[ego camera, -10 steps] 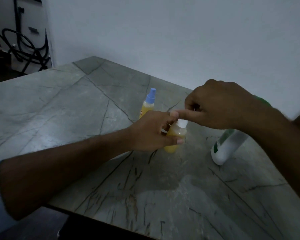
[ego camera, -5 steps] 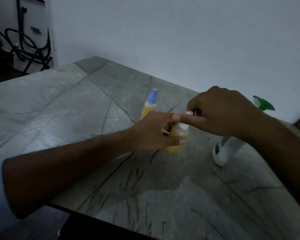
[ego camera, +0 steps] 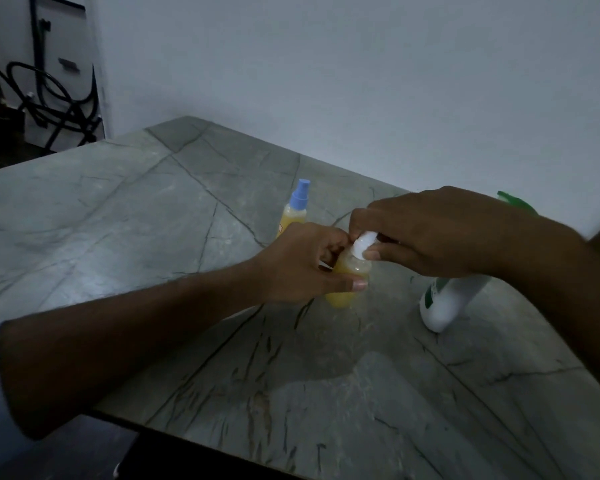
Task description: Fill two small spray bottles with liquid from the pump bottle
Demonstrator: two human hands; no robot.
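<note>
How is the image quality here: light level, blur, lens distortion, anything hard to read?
Head view: dim and bluish, with a soft sheen on the stone table; wide-angle bending stretches the forearms at the edges; the right hand on the white cap is slightly motion-smeared; the left hand hides much of the yellow bottle; label print on the pump bottle is unreadable.

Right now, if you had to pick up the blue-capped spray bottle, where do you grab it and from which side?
Grip the yellow body of the blue-capped bottle below the narrow cap, coming from its left, over bare table. It stands upright and apart, so a side pinch suits it. The left hand holding the white-capped bottle, and the right hand on that cap, crowd its near-right side.
</note>
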